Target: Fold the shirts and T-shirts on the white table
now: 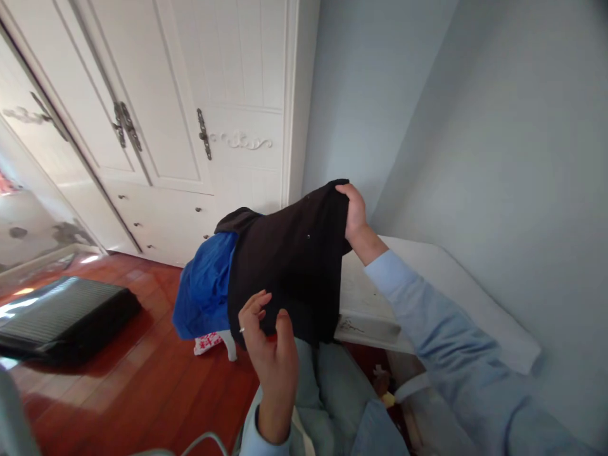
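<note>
A black garment (pixel 285 266), which looks like a T-shirt, is spread out in front of me over a white table. My right hand (pixel 354 212) grips its upper right corner, thumb on top, and holds that edge raised. My left hand (pixel 270 351) is in front of the garment's lower left part, fingers bent and thumb apart, with nothing in it. A blue cloth (pixel 206 288) lies partly under the black garment on its left side and hangs down there.
The white table (pixel 365 291) stands against the grey wall. A white wardrobe (pixel 237 82) with metal handles is behind it. On the reddish wooden floor (pixel 190 392) at left sits a dark ridged case (pixel 71 316). A red-and-white patterned item (pixel 208 342) shows beneath the blue cloth.
</note>
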Tool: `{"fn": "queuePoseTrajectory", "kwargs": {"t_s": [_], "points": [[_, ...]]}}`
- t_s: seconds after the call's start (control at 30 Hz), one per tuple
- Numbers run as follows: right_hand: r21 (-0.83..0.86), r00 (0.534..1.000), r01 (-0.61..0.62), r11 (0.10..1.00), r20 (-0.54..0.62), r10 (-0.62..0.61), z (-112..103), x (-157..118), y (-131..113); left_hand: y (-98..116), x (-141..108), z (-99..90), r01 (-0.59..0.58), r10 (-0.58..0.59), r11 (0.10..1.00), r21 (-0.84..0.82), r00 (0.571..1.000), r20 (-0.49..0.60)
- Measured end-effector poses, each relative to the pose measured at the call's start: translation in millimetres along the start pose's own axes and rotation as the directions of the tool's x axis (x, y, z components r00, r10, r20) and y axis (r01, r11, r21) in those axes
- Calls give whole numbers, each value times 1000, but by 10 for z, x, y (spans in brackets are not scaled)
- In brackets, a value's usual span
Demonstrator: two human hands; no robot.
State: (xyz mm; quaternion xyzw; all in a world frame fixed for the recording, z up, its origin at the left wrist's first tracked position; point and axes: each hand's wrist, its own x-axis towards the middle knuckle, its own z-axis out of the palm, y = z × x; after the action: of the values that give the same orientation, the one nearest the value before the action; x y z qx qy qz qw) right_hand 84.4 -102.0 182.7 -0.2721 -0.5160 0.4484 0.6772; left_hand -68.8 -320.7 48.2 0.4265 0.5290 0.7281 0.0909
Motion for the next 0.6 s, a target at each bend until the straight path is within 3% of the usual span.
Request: {"fn": "queuePoseTrajectory", "kwargs": {"t_s": [0.13,0.27,0.37,0.5,0.53,0.6], "points": [[117,989,-143,983,-20,146,-192,-258,-218,-268,127,424,50,-51,998,32,998,21],[158,994,-104,982,-22,109,-365,-549,-407,-389,207,766,227,-225,972,-62,974,41],[192,992,-111,975,-31,119,-559,-799,-446,-325,137,875,456,-417,859,-232,886,201],[182,989,-144,973,-5,147,-713,-1144,-262,-167,-39,969,705,-493,606,-368,696,522],[171,986,-167,971,16,167,-713,-1218,-183,-131,-74,1001,726,-476,567,-390,675,564],[138,968,-245,960,93,234,-683,-1335,-27,-74,-123,1064,727,-430,528,-439,674,600]]}}
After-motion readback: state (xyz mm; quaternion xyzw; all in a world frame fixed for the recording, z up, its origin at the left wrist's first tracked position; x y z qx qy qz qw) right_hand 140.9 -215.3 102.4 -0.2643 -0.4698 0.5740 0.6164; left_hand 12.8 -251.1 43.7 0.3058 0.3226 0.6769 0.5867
